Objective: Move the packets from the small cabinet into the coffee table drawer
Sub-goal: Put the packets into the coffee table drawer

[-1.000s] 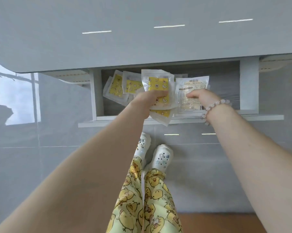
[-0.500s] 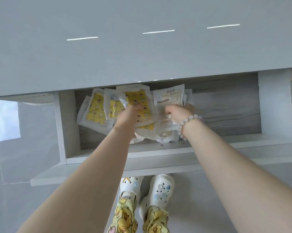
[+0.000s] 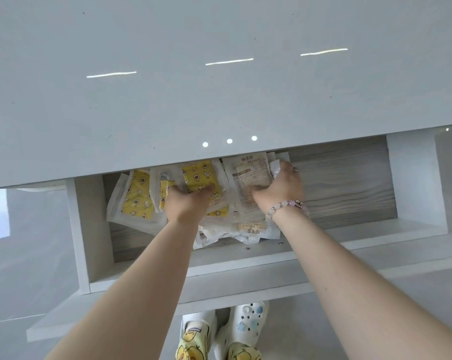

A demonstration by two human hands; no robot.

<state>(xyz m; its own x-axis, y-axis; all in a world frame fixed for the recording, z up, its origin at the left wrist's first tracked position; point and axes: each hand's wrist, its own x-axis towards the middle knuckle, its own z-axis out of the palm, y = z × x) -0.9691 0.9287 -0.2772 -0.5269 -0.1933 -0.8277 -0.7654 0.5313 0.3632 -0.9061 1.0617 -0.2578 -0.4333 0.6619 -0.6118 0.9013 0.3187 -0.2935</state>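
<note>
At the near edge, white clogs (image 3: 241,326) with small charms and yellow duck-print trousers (image 3: 193,345) are seen on a pale grey tiled floor (image 3: 24,268). Just beyond them, the white front rail (image 3: 245,284) of an open drawer (image 3: 84,229) is crossed by both forearms; its floor is lined in grey wood grain. A beaded bracelet (image 3: 284,207) is worn on the right wrist.

The left hand (image 3: 188,202) is laid palm down on the yellow packets (image 3: 139,198), fingers spread flat over them; whether anything is gripped cannot be told. More yellow packets, printed with ducks, stars and flowers, are fanned out to the left of that hand and beyond its fingertips. The right hand (image 3: 280,187) is curled over the edge of a white packet (image 3: 251,178), which is pinched between thumb and fingers and lies just left of the hand. Further white packets (image 3: 248,231) are heaped under and nearer than both wrists.

"HAND WARMER" is printed on the white packets, below three Chinese characters; the smaller print is too fine to read.

Farthest away, the drawer is overhung by a glossy grey tabletop (image 3: 219,100), in which ceiling lights are reflected.
</note>
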